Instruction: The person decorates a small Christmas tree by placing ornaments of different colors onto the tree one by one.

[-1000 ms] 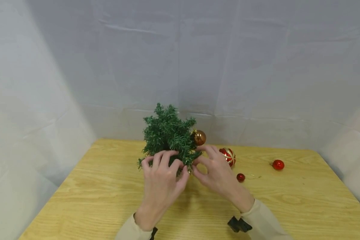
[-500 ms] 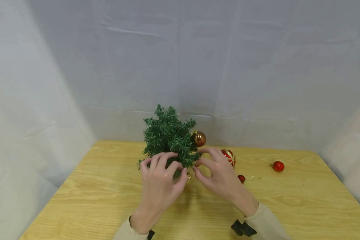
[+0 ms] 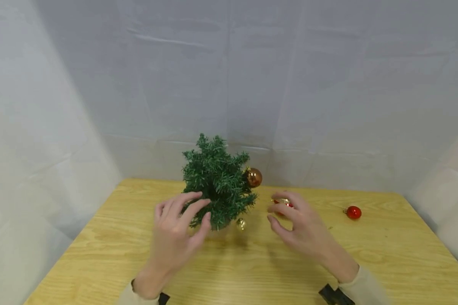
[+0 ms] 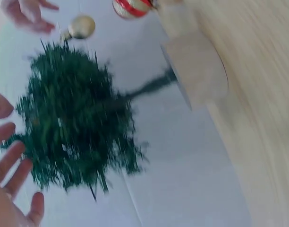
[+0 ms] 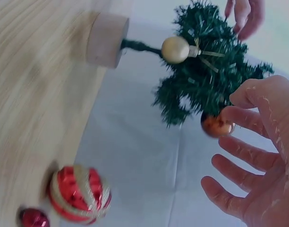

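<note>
A small green tree (image 3: 217,182) stands upright on its round wooden base (image 5: 106,39) near the back middle of the wooden bench (image 3: 99,254). Neither hand holds it. The left hand (image 3: 175,237) hovers just in front of and to the left of the tree, its grip open: fingers spread and loosely bent, the fingertips (image 3: 198,195) close to the lower left branches, though whether they brush the needles cannot be told. In the left wrist view the same fingers (image 4: 12,165) lie beside the blurred foliage with nothing between them.

The right hand (image 3: 301,228) hovers to the right of the tree, clear of its branches, with its grip open too; the right wrist view shows its fingers (image 5: 239,161) spread and empty.

A gold bauble (image 3: 241,224) hangs from a low branch on the tree's front right, between the two hands. A copper bauble (image 3: 253,177) hangs on the tree's right side, higher up.

A red bauble with gold stripes (image 5: 78,194) lies on the bench right of the tree, mostly hidden behind the right hand's fingers in the head view. A small dark red bauble (image 5: 33,218) lies just beside it. A plain red bauble (image 3: 353,212) lies farther right of the tree, well apart from the hand.
</note>
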